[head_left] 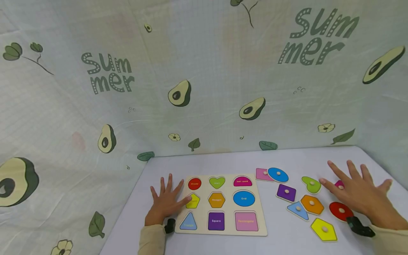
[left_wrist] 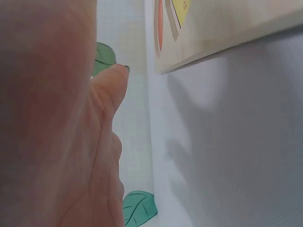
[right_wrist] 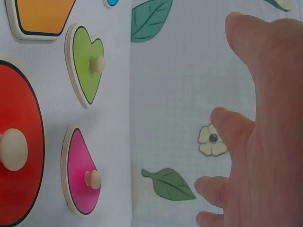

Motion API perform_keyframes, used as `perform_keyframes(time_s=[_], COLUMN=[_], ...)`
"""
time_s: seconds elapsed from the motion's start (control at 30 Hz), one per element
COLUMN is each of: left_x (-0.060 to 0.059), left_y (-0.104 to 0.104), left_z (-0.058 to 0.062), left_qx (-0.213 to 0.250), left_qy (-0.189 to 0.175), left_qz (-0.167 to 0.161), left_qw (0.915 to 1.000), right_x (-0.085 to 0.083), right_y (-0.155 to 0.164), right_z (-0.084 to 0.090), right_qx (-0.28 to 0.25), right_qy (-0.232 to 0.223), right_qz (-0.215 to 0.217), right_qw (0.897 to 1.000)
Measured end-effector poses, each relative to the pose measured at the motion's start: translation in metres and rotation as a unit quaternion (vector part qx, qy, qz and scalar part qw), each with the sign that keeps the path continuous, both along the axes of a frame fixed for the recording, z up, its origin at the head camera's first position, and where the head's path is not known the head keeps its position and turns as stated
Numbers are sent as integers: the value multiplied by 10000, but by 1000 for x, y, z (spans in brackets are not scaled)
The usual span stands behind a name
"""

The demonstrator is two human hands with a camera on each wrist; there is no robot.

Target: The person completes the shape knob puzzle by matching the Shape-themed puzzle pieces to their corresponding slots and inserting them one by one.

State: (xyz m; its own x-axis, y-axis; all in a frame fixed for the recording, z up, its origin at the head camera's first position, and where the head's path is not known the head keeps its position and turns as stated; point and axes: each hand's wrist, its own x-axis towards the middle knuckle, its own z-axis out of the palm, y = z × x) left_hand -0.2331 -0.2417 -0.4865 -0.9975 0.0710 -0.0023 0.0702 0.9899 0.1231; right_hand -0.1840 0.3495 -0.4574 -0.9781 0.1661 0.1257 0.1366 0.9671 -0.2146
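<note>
Your right hand (head_left: 360,193) hovers spread, holding nothing, over the magenta piece (head_left: 339,184): light, rigid wood; pinch its peg. Left hand (head_left: 166,202) flat on the board (head_left: 261,226).

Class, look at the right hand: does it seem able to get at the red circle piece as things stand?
Probably yes. The right hand hovers open above the loose pieces, and the red circle lies just beside its palm with its knob uncovered. Nothing lies between them.

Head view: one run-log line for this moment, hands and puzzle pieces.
left hand: open, flat on puzzle board left edge | right hand: open, spread over loose pieces, magenta half-round piece beneath | slots: all empty
</note>
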Motion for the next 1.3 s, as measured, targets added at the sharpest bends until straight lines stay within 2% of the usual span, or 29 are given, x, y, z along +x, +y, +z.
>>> perform_keyframes(time_s=[0.53, 0.7, 0.93, 1.13, 1.3], left_x=[-1, -2, 0, 0, 1], left_y=[5, 2, -3, -6, -10], left_z=[2, -1, -3, 0, -2], left_qx=[-44, 96, 514, 1058, 1340], left_qy=[-15, -224, -555, -681, -840], left_qz=[-73, -38, -45, -282, -411], left_qw=[10000, 9997, 9971, 9917, 9866], right_x=[-2, -2, -2, -6, -9], right_y=[-6, -10, -16, -18, -23], right_z=[-1, -1, -3, -3, -2], right_qx=[133, 113, 31, -27, -260], right_qy=[108, 59, -130, -190, -341], right_qz=[159, 364, 711, 1010, 1328], right_qw=[9997, 9993, 9974, 9947, 9902])
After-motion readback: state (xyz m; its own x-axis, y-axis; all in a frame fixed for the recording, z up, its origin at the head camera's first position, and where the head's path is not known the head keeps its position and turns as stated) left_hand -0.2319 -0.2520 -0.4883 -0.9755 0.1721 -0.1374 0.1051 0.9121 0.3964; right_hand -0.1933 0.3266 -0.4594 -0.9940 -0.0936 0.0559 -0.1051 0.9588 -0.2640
